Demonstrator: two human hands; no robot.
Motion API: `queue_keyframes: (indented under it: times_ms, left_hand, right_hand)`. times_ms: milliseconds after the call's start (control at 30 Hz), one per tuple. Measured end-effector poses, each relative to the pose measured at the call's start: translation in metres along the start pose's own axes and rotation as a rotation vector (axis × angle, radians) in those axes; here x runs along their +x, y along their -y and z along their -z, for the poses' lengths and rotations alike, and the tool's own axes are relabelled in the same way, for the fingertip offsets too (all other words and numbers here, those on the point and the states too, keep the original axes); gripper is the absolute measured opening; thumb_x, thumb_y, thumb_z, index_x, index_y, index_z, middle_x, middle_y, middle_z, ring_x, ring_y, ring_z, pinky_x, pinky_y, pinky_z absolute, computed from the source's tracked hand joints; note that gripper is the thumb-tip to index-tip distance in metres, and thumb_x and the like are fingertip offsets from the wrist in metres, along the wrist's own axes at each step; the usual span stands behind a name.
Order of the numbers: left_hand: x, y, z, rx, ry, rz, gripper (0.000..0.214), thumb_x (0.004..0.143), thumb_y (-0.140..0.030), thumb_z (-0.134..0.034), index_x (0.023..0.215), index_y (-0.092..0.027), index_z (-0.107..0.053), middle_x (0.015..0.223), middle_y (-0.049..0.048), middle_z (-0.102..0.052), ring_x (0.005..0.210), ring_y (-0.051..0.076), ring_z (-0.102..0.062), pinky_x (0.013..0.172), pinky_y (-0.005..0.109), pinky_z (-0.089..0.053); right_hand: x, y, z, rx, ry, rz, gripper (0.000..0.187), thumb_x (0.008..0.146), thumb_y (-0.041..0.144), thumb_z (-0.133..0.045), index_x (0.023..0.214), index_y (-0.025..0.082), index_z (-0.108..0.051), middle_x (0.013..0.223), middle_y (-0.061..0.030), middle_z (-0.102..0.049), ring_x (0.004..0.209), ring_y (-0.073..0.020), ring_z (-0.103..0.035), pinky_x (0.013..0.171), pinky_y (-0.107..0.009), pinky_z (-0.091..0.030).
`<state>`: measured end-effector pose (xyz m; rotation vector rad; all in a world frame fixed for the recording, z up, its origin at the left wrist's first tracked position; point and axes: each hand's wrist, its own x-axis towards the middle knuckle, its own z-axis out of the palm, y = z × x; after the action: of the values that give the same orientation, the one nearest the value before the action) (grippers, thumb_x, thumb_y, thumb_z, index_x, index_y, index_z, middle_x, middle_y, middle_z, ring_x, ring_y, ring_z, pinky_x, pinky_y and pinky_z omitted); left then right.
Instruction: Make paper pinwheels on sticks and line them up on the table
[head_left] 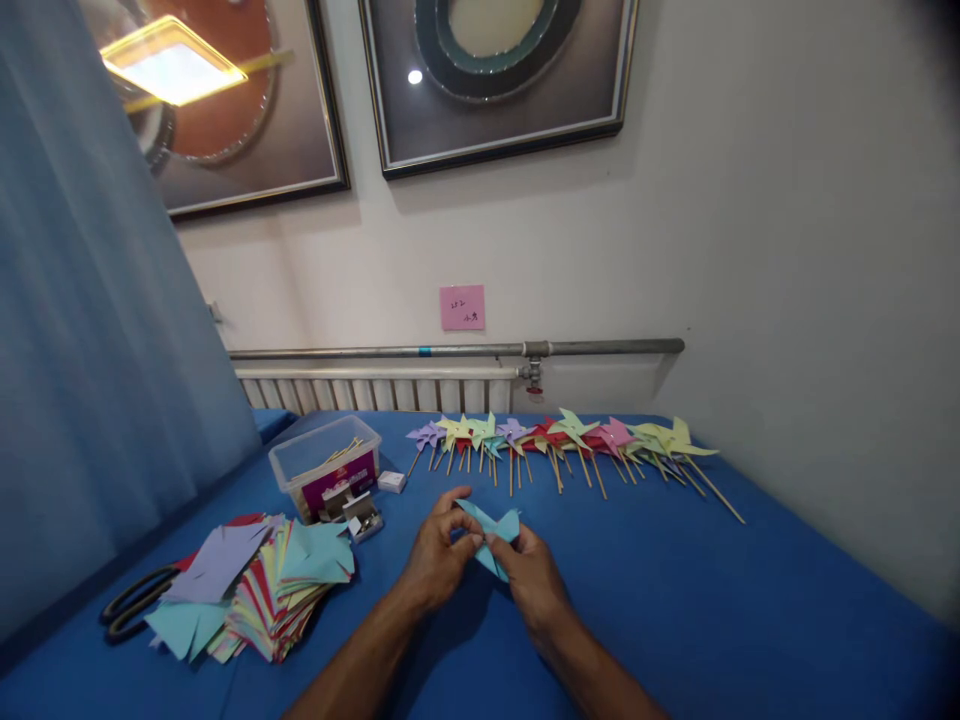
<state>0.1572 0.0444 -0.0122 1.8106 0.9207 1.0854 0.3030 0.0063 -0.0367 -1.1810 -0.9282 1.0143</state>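
Note:
Both my hands meet over the blue table (720,600) and hold one light blue paper piece (504,523), folded into pinwheel-like points. My left hand (437,556) pinches its left side with curled fingers. My right hand (534,578) grips its lower right part, fingers closed. The paper is lifted a little above the cloth.
A row of finished coloured paper pinwheels (570,440) on wooden sticks lies at the far edge. A clear plastic box (324,462) with sticks, small boxes (363,516), a stack of coloured cut paper (270,585) and black scissors (133,603) sit to the left. A blue curtain (90,380) hangs at left.

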Motion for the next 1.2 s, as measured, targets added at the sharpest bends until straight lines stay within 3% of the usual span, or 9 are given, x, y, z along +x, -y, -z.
queue_keyframes:
  times_ms: [133,233,333,433,900,1200]
  left_hand:
    - [-0.001,-0.003,-0.004,-0.003,-0.039,0.0,0.005,0.075,-0.02,-0.066,0.072,-0.018,-0.069,0.133,0.0119,-0.064,0.121,0.028,-0.06,0.105,0.038,-0.041]
    - [-0.001,-0.004,-0.007,-0.006,-0.068,-0.01,0.006,0.073,-0.021,-0.065,0.069,-0.018,-0.068,0.111,0.009,-0.068,0.104,0.024,-0.063,0.092,0.033,-0.045]
    - [-0.001,-0.004,-0.009,0.006,-0.081,0.035,0.009,0.075,-0.022,-0.063,0.068,-0.017,-0.066,0.081,0.0028,-0.063,0.078,0.017,-0.058,0.073,0.028,-0.043]
    - [-0.002,-0.004,-0.011,0.016,-0.071,0.127,0.009,0.076,-0.024,-0.062,0.071,-0.017,-0.066,0.066,-0.0019,-0.056,0.065,0.014,-0.049,0.065,0.026,-0.038]
    - [-0.004,-0.008,-0.01,0.036,-0.079,0.051,0.012,0.077,-0.028,-0.06,0.072,-0.018,-0.064,0.066,-0.0019,-0.057,0.068,0.015,-0.05,0.068,0.027,-0.04]
    - [-0.003,-0.007,-0.01,-0.006,-0.068,0.092,0.011,0.075,-0.028,-0.061,0.071,-0.018,-0.063,0.063,-0.0031,-0.055,0.063,0.014,-0.048,0.064,0.026,-0.038]
  right_hand:
    - [-0.002,0.003,0.0,0.016,0.021,-0.011,0.029,0.071,0.043,-0.076,0.087,0.02,-0.072,0.069,0.0005,-0.069,0.063,-0.0176,-0.056,0.061,-0.028,-0.044]
    - [-0.003,0.004,0.001,0.014,0.031,0.007,0.029,0.072,0.044,-0.076,0.088,0.02,-0.072,0.071,-0.0001,-0.07,0.066,-0.0183,-0.058,0.062,-0.028,-0.045]
    - [-0.002,0.003,0.001,0.024,0.021,0.013,0.026,0.072,0.043,-0.075,0.086,0.02,-0.072,0.073,-0.0011,-0.071,0.067,-0.0187,-0.059,0.062,-0.027,-0.045]
    - [-0.001,0.001,0.001,0.045,0.018,-0.001,0.026,0.071,0.041,-0.075,0.086,0.02,-0.073,0.075,-0.002,-0.072,0.066,-0.0189,-0.059,0.062,-0.028,-0.045]
    - [-0.003,-0.002,0.001,0.1,0.025,-0.043,0.03,0.069,0.044,-0.079,0.085,0.019,-0.073,0.073,-0.0008,-0.071,0.064,-0.0179,-0.059,0.061,-0.027,-0.045]
    - [-0.001,-0.003,0.001,0.092,0.029,-0.031,0.03,0.068,0.043,-0.079,0.087,0.02,-0.073,0.075,-0.0016,-0.074,0.069,-0.0202,-0.064,0.066,-0.029,-0.049]
